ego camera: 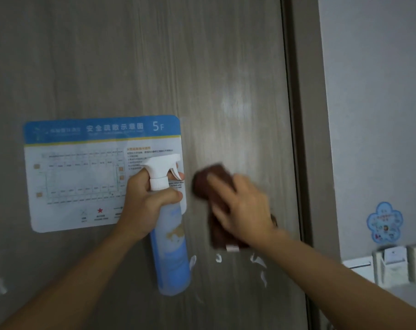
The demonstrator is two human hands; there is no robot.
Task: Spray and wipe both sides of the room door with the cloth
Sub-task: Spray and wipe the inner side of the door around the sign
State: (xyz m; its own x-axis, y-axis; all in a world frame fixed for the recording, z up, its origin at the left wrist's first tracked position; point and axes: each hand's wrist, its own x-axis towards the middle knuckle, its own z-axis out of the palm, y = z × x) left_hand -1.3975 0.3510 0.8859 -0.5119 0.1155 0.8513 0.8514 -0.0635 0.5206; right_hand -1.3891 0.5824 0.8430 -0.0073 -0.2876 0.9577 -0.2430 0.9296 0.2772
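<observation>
The grey wood-grain door (154,55) fills most of the view, closed against its frame on the right. My left hand (145,201) grips the neck of a blue spray bottle (172,253) with a white trigger head, held upright close to the door. My right hand (240,206) presses a brown cloth (209,184) flat against the door, fingers spread over it; the hand and cloth are blurred. White foam streaks (259,263) run down the door just below the cloth.
A blue-and-white evacuation plan sticker (83,172) is stuck on the door to the left, partly behind the bottle. The door frame (299,115) stands at the right, then a pale wall with a blue flower sticker (384,222) and wall switch units (402,263).
</observation>
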